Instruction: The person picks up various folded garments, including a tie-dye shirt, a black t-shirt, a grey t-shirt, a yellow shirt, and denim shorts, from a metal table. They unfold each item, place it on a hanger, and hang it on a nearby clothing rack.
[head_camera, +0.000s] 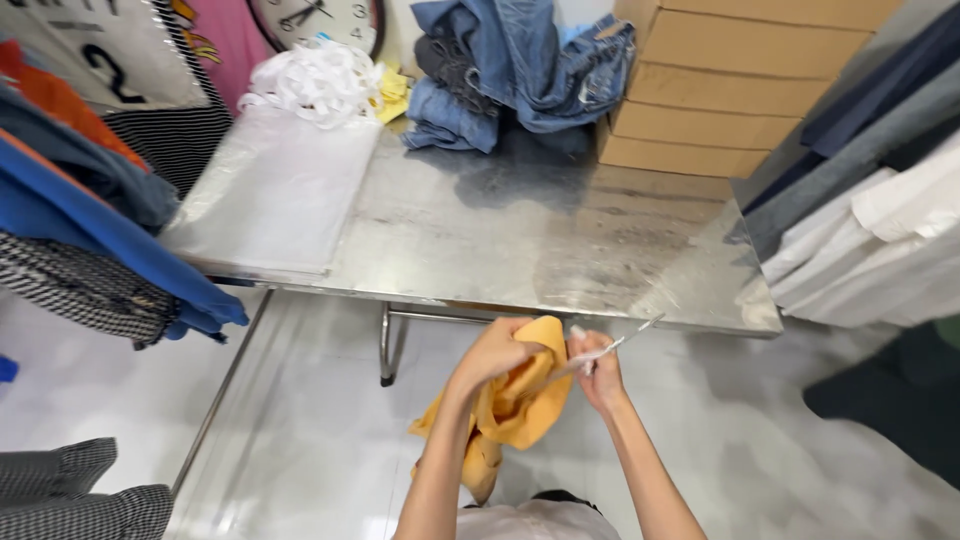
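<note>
Below the table edge, my left hand (495, 352) is clenched on a bunched yellow garment (515, 405), which hangs in front of me. Right hand (597, 372) pinches a thin white hanger (625, 340). Steel table (520, 240) just beyond; jeans pile (520, 70) and cardboard boxes (720, 90) at its far end.

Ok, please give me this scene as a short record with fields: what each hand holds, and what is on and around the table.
left hand: grips a bunched yellow garment
right hand: pinches a thin white hanger beside the garment
table: bare steel top, in front of the hands
on table, left: stack of clear plastic bags
on table, back: pile of blue jeans
on table, right: stacked cardboard boxes
sides: hanging clothes
</note>
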